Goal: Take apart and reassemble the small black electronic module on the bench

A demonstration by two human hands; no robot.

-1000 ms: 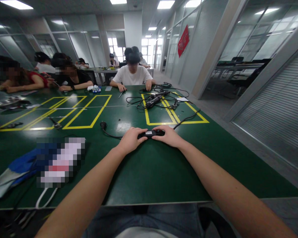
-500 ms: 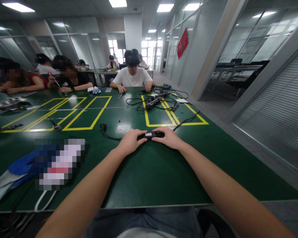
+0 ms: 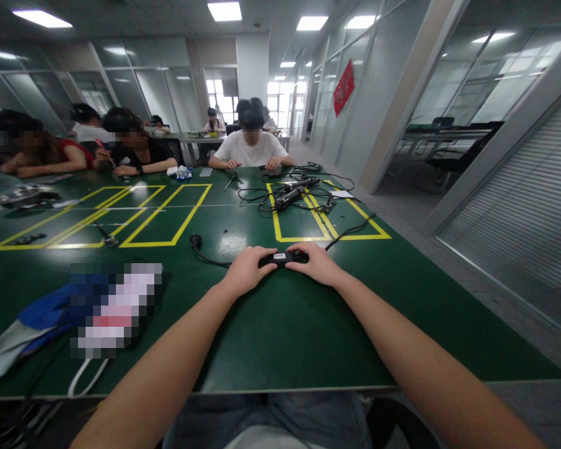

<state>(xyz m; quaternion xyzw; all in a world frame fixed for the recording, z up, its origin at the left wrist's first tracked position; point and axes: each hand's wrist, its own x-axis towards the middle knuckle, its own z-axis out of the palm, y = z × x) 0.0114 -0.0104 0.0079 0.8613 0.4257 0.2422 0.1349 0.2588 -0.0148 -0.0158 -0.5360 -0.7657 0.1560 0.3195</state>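
Observation:
A black power adapter with a white label lies flat on the green table in front of me. My left hand grips its left end and my right hand grips its right end, both resting on the table. A black cable runs left from the adapter to a round plug. Another black cable leads off to the right and back.
A tangle of black adapters and cables lies inside a yellow taped box farther back. A blue and white bag sits at my left. Several people sit around the far and left sides. The table's right edge borders a grey aisle.
Both hands stay on the adapter with almost no movement. The view has shifted slightly. The person opposite has moved their hands a little.

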